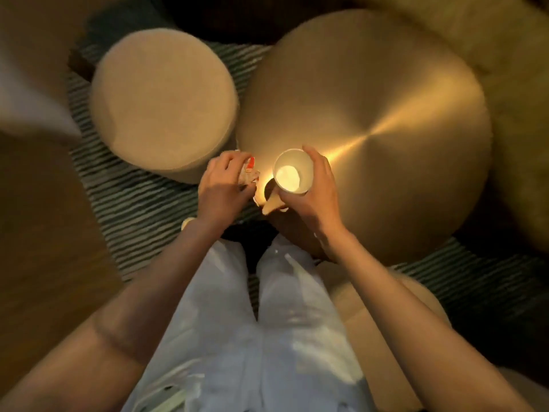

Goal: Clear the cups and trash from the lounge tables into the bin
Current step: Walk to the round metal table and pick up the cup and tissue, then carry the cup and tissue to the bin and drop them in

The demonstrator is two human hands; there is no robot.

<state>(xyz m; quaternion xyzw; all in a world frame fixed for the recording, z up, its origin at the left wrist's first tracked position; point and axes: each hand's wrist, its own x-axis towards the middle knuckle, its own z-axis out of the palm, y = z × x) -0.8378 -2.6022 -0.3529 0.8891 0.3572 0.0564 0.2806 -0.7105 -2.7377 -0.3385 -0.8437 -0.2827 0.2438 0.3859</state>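
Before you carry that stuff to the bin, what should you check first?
1. Right hand grips the white paper cup round its side: ok.
2. Cup upright, mouth up: ok.
3. Cup empty: cannot tell; its bottom only looks pale.
4. Left hand holds the crumpled white-and-red wrapper: ok, fingers curl round it.
5. Round brass-coloured table cleared: not ok, a pale scrap lies by its near edge.
6. Bin in sight: not ok, none visible.

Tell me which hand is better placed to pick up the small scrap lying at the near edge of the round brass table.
Probably neither: both hands are full. Right hand grips the paper cup; left hand holds the crumpled wrapper. The scrap lies between them.
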